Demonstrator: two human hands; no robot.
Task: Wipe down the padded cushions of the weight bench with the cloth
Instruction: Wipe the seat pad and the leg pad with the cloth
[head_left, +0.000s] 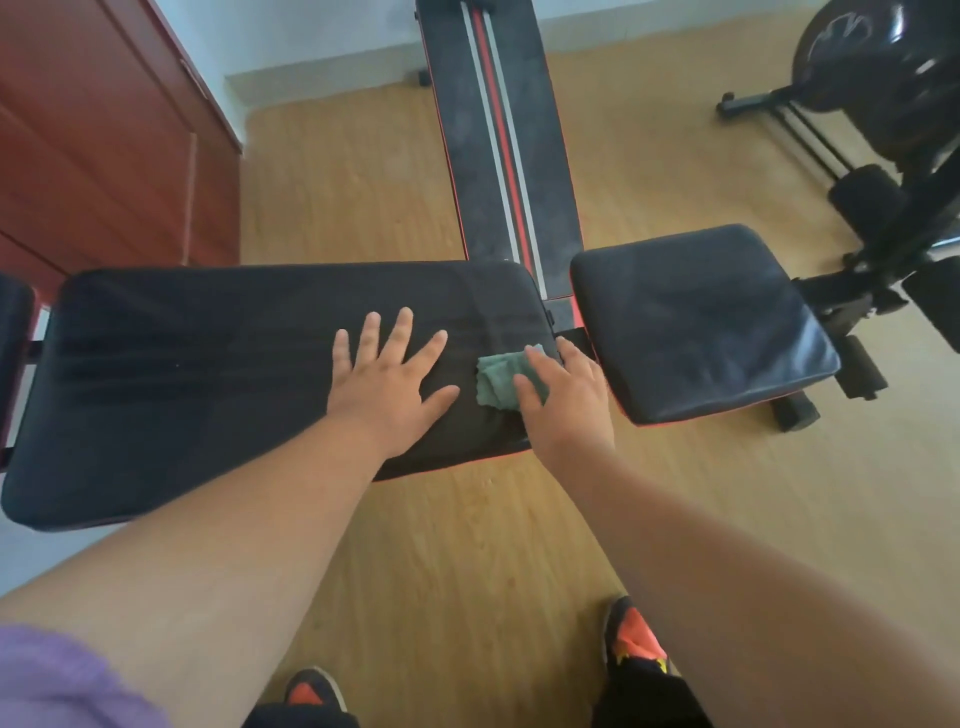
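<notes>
Green and crumpled, the cloth (501, 376) lies bunched on the right end of the long back cushion (208, 374), close to that cushion's rounded end. Your right hand (563, 395) rests on top of the cloth with the fingers laid loosely over it; whether they pinch the fabric or merely press it cannot be told from this view. Your left hand (389, 371) lies flat on the same cushion just beside the cloth, fingers straight and spread wide, holding nothing.

Cushion condition: the back cushion is black padded vinyl with a thin red line along its near lower edge; faint darker streaks run lengthwise across its top. The seat cushion (701, 322), also black, sits just right of it across a narrow gap and shows a glossy sheen with light creasing.

Surroundings: the weight bench stands on a light wood-grain floor (467, 545). A black board with red and grey stripes (498, 130) runs away from the bench towards the pale far wall. A red-brown cabinet (104, 135) stands at left. Black exercise equipment (883, 88) occupies the upper right. Your shoes (634, 639), black with orange, show at the bottom edge, and a purple sleeve (57, 680) at lower left.
</notes>
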